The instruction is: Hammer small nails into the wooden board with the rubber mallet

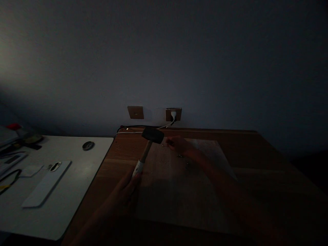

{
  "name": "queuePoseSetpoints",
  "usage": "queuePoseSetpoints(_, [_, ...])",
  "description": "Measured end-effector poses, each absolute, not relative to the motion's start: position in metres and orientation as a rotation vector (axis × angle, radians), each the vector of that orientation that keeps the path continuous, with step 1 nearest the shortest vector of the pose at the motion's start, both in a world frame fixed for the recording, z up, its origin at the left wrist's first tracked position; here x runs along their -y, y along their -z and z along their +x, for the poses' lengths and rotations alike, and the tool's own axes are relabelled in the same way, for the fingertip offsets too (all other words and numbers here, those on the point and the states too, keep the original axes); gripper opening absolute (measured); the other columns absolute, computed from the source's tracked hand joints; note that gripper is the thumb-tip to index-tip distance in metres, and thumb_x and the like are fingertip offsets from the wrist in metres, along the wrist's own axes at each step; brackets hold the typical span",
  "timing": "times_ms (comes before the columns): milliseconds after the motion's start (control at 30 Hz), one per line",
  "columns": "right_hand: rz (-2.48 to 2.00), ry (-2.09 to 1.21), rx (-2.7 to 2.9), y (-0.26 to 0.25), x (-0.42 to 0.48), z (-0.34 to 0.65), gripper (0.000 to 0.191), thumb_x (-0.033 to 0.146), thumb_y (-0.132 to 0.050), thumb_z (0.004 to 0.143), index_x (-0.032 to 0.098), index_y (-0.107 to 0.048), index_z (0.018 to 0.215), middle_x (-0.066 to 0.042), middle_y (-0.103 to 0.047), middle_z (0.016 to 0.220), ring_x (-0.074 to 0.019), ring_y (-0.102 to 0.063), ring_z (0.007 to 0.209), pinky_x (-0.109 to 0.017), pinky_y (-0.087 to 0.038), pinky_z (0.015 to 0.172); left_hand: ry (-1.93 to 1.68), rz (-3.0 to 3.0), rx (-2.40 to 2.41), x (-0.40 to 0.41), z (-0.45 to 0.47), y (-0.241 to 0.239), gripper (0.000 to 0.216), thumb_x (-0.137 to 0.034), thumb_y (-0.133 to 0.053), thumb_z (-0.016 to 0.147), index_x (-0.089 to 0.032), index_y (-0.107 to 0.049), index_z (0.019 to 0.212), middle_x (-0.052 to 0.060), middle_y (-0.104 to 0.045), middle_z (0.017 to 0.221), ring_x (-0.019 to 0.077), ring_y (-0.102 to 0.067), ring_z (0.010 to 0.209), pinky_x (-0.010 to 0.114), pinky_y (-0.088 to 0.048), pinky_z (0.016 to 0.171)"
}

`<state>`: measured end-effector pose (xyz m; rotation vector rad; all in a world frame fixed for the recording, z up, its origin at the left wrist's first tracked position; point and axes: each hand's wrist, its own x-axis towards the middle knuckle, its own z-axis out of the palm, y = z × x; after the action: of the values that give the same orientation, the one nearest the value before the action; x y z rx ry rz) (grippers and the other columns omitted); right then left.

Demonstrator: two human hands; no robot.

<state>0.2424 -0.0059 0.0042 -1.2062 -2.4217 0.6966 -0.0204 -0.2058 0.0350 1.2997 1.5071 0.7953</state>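
Observation:
My left hand (pixel 130 181) is wrapped round the pale grip of a rubber mallet (pixel 153 135), whose dark head is raised at the upper right of the wooden handle. Across from it, my right hand (pixel 178 145) is closed near the far part of a pale wooden board (pixel 164 194). A small shiny piece (pixel 163 145) shows by its fingertips; in the dim light I cannot make out its kind. Below the right wrist, more small metal pieces (pixel 180 156) lie on the board.
The board lies on a brown wooden table (pixel 246 143) against the wall. A white plug sits in a wall socket (pixel 173 114), its cable running along the back edge. On the white table (pixel 77 177) at left are a phone-like slab (pixel 47 186), a round dark item (pixel 88 146) and clutter.

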Motion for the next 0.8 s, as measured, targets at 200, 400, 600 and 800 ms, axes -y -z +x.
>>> queuePoseSetpoints(200, [-1.256,-0.664,2.392,-0.001,0.007,0.243,0.026,0.009,-0.062,0.084,0.018,-0.073,0.106,-0.009,-0.077,0.098,-0.0189,-0.069,0.084,-0.029,-0.051,0.078,-0.799,1.260,-1.475,0.203,-0.013,-0.035,0.052,-0.056,-0.049,0.092,-0.023,-0.058,0.132,0.010,-0.072,0.108,0.0235,-0.068,0.103,0.031,-0.059,0.083])
queuePoseSetpoints(400, [-1.279,-0.635,2.383,0.007,0.006,0.243,0.028,0.013,-0.065,0.086,0.018,-0.072,0.113,-0.012,-0.075,0.105,-0.0225,-0.069,0.091,-0.033,-0.051,0.080,-0.845,1.336,-1.560,0.195,-0.020,-0.031,0.046,-0.051,-0.050,0.091,-0.020,-0.061,0.122,0.011,-0.071,0.115,0.0245,-0.067,0.107,0.030,-0.057,0.085])
queuePoseSetpoints(600, [-1.310,-0.655,2.350,0.007,0.006,0.248,0.035,0.025,-0.073,0.085,0.023,-0.069,0.120,-0.010,-0.073,0.104,-0.0217,-0.068,0.089,-0.032,-0.052,0.078,-0.722,1.634,-1.638,0.186,-0.029,-0.034,0.041,-0.052,-0.049,0.090,-0.018,-0.063,0.109,0.007,-0.072,0.094,0.0226,-0.066,0.086,0.029,-0.052,0.075])
queuePoseSetpoints(800, [-1.357,-0.666,2.220,0.004,0.014,0.280,0.034,0.029,-0.069,0.090,0.021,-0.066,0.122,-0.011,-0.072,0.111,-0.0198,-0.068,0.087,-0.031,-0.053,0.075,-0.570,1.835,-1.599,0.165,-0.011,-0.045,0.035,-0.045,-0.047,0.093,-0.017,-0.061,0.109,0.005,-0.070,0.084,0.0219,-0.066,0.075,0.028,-0.043,0.064])
